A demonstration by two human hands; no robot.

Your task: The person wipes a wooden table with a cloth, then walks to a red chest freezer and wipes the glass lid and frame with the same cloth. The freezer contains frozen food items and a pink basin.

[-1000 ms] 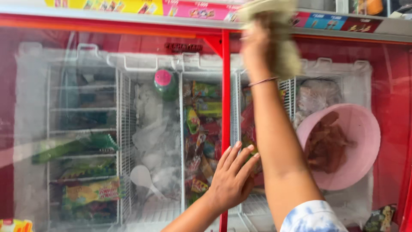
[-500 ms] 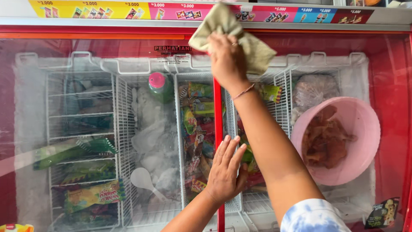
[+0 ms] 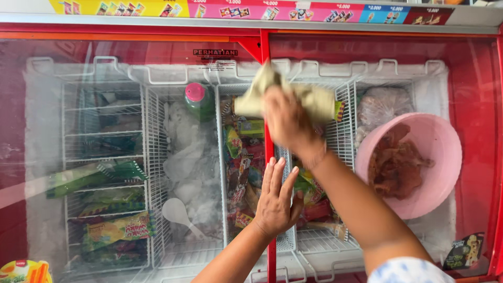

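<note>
The right hand (image 3: 285, 118) is closed around a crumpled beige cloth (image 3: 309, 99), fingers bunched over it so that the fabric spills out on both sides of the fist, and it presses the cloth against the glass lid (image 3: 131, 68) of a chest freezer, just right of the red centre bar (image 3: 264, 57) and near the top of the lid; the hand is blurred, which suits a wiping stroke across the glass. The left hand (image 3: 275, 196) holds nothing: it lies flat with fingers spread and extended, palm down on the glass right over the centre bar and lower than the cloth, apparently to brace the body while the other arm reaches far up the lid. Everything else sits under the glass, which is why it looks hazy. Left of the centre bar, white wire baskets (image 3: 105, 157) hold coloured ice-cream packets (image 3: 118, 228), and a green bottle with a pink cap (image 3: 198, 99) stands among lumps of frost with a white scoop (image 3: 178, 214) lying below it. Right of the bar, a pink bowl (image 3: 445, 152) holding brown frozen pieces rests tilted against the freezer's frosted wall, beside a clear bag (image 3: 382, 107) of frozen goods. A strip of coloured picture labels (image 3: 251, 9) runs above the lid's upper edge.
</note>
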